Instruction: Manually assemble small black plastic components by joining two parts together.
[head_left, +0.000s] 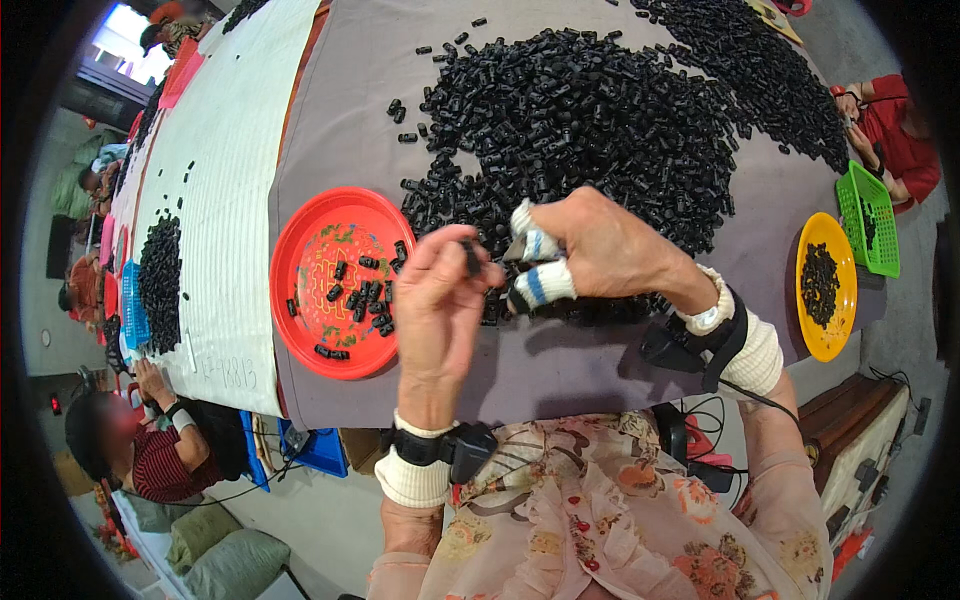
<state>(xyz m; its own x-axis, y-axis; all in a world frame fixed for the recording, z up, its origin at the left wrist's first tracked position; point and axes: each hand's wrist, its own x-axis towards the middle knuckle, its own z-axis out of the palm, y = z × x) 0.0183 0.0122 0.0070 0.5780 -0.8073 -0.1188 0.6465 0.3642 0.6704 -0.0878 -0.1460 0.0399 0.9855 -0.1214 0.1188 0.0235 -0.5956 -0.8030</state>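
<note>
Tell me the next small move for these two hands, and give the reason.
Probably carry the small black part pinched in the left hand leftward and drop it onto the red plate. The plate lies just beside that hand and already holds a few like parts, while the right hand with taped fingertips hovers over the big black heap.

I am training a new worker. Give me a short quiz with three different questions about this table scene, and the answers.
1. True or false: the round red plastic plate holds some small black plastic parts.
2. Which hand wears white finger wraps? A) left hand B) right hand
3. Fill in: the left hand pinches one small black ____.

Key:
1. True; a few parts lie on its right side.
2. B; the right hand has wrapped fingertips, one with a blue stripe.
3. Part, held above the grey table cover, near the large heap of black parts.
</note>
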